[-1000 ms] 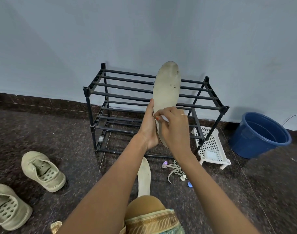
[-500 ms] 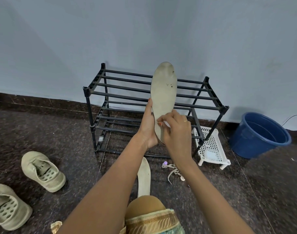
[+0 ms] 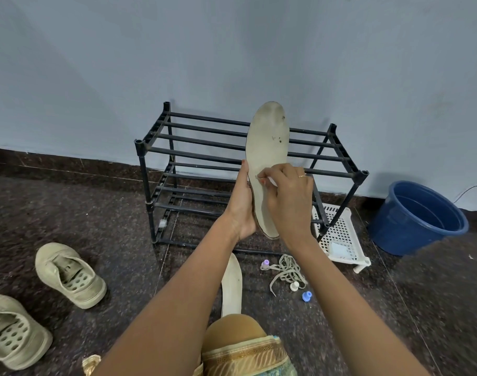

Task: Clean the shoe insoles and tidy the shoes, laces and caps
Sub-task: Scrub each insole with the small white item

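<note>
I hold a worn beige insole [image 3: 267, 147] upright in front of the black shoe rack [image 3: 194, 158]. My left hand [image 3: 241, 204] grips its lower left edge from behind. My right hand [image 3: 287, 196] has curled fingers and pinches something small and white against the insole's middle. A second insole [image 3: 231, 286] lies on the floor by my knee. Two beige shoes [image 3: 69, 275] [image 3: 12, 332] sit at the left. Loose laces [image 3: 286, 270] lie on the floor with a purple cap [image 3: 265, 264], a white cap [image 3: 294, 286] and a blue cap [image 3: 306, 296].
A white perforated plastic tray [image 3: 340, 234] stands right of the rack. A blue bucket [image 3: 419, 215] sits by the wall at the right. The dark speckled floor [image 3: 96, 213] meets a pale blue wall behind the rack.
The insole has tilted slightly and shifted in my left hand. My right hand moved up a little along the insole's middle while pinching at its surface.
</note>
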### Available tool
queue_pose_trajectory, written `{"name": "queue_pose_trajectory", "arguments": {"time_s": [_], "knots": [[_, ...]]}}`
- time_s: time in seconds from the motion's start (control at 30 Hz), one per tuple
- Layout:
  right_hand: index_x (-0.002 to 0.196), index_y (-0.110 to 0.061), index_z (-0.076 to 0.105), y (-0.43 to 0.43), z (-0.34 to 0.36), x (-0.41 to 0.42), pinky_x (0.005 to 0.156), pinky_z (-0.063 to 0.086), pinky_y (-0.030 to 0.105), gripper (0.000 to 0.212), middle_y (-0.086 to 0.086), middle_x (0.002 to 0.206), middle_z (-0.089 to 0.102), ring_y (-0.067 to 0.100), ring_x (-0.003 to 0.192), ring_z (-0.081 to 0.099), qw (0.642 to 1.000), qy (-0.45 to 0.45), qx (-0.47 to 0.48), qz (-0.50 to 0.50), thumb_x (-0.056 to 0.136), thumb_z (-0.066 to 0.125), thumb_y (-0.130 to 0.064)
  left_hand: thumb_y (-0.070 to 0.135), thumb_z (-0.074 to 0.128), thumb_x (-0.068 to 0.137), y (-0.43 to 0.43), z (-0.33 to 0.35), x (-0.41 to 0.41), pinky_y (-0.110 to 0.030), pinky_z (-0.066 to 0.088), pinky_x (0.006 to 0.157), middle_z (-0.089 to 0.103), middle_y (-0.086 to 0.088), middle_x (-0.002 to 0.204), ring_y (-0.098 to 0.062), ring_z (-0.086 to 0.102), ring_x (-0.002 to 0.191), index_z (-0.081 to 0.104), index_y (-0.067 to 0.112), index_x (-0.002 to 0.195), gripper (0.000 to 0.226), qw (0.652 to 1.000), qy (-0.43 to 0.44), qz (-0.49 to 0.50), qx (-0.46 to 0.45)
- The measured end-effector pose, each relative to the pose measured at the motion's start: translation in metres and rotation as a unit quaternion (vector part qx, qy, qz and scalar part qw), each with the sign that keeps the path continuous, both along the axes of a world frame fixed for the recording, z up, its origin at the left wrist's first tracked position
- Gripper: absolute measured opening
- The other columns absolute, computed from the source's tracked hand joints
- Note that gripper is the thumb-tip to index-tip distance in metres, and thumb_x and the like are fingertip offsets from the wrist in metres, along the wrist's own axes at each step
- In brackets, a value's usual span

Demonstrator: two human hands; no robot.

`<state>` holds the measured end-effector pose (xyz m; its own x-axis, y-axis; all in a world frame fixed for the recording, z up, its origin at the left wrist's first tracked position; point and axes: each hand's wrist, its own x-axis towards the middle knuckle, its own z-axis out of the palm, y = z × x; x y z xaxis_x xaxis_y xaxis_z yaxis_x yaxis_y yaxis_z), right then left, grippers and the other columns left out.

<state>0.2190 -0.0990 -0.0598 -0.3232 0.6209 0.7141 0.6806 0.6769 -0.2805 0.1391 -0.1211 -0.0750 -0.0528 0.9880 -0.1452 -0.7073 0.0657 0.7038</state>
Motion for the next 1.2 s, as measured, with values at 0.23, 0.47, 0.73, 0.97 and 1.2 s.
{"name": "queue_pose_trajectory", "arguments": {"time_s": [0.23,0.47,0.73,0.97,1.2], "knots": [[0.081,-0.015,0.065,-0.021,-0.020,0.015,0.068,0.029,0.030,0.011,0.001,0.085,0.066,0.027,0.080,0.057,0.999,-0.016,-0.042,0.023,0.076,0.066,-0.005,0.070,0.019,0.088,0.006,-0.002,-0.005,-0.028,0.053,0.076,0.068,-0.007,0.086,-0.017,0.065,0.078,0.067,0.006,0.097,0.080,1.000,-0.016,0.011,-0.013],[0.081,-0.013,0.067,-0.011,-0.013,0.014,0.068,0.034,0.032,0.010,0.004,0.085,0.064,0.027,0.079,0.058,1.000,-0.003,-0.017,-0.014,0.075,0.068,-0.005,0.065,0.016,0.092,0.003,0.001,0.001,-0.030,0.053,0.076,0.069,-0.005,0.089,-0.017,0.065,0.082,0.067,0.017,0.105,0.071,1.000,0.002,0.006,-0.011],[0.081,-0.015,0.068,0.013,0.001,0.008,0.068,0.036,0.032,0.017,0.004,0.084,0.064,0.028,0.077,0.058,0.999,0.007,0.029,-0.041,0.080,0.052,-0.021,0.064,0.016,0.092,0.001,0.002,0.001,-0.034,0.052,0.082,0.068,-0.006,0.101,-0.020,0.064,0.092,0.059,0.018,0.118,0.068,1.000,0.005,0.004,0.005],[0.079,-0.012,0.068,0.006,-0.014,0.021,0.066,0.040,0.035,0.007,0.004,0.080,0.066,0.029,0.075,0.058,1.000,-0.002,0.007,0.009,0.075,0.062,-0.011,0.068,0.015,0.090,0.003,0.001,-0.002,-0.034,0.051,0.080,0.069,-0.007,0.091,-0.019,0.064,0.084,0.062,0.014,0.111,0.074,1.000,0.000,0.021,-0.008],[0.087,-0.015,0.068,-0.008,-0.031,0.035,0.072,0.036,0.033,0.011,0.002,0.088,0.064,0.025,0.084,0.055,0.994,0.020,-0.100,0.043,0.080,0.064,-0.008,0.067,0.014,0.090,0.004,0.001,-0.002,-0.033,0.049,0.086,0.069,-0.010,0.095,-0.018,0.064,0.091,0.062,0.009,0.110,0.078,1.000,-0.014,0.016,-0.015]]}}
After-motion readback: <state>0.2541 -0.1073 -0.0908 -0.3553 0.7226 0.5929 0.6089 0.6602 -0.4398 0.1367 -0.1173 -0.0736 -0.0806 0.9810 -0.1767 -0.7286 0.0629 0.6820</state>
